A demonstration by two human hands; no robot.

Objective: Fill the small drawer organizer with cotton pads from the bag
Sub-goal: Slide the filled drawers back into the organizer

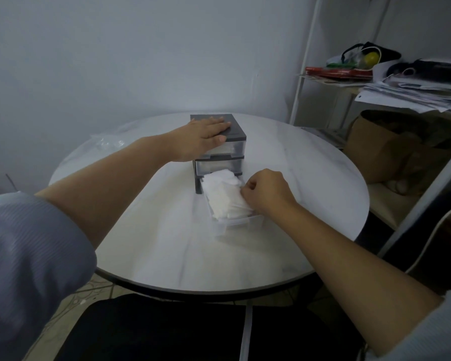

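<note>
Cotton pads [223,196], white and loosely stacked, were seen heaped above the rim of the clear bottom drawer [235,222], which was pulled out toward the viewer on the round pale table [167,243]. Nearest of all, a grey left sleeve [24,256] and a right sleeve [440,327] were pushed up, and both bare forearms were stretched over the tabletop. The right hand [267,191] was held at the right edge of the stack, its fingers curled tightly inward and the tips pinched on the pads there; how many pads were caught could not be told. Just behind the drawer, the small drawer organizer [236,131] was stood upright, dark in frame, with its two upper clear drawers pushed shut. Something pale was visible through the front of the top one. The left hand [201,138] was laid flat on the organizer's dark top, fingers straight and close together, the thumb lying along the front edge. Farther back, at the table's left rim and well apart from the organizer, a crumpled clear plastic bag [107,143] was lying. Beyond the table a plain pale wall [115,61] was seen, and to the right a white shelf [305,74] was loaded with loose papers [414,92], with a brown paper bag [380,149] set beneath.
</note>
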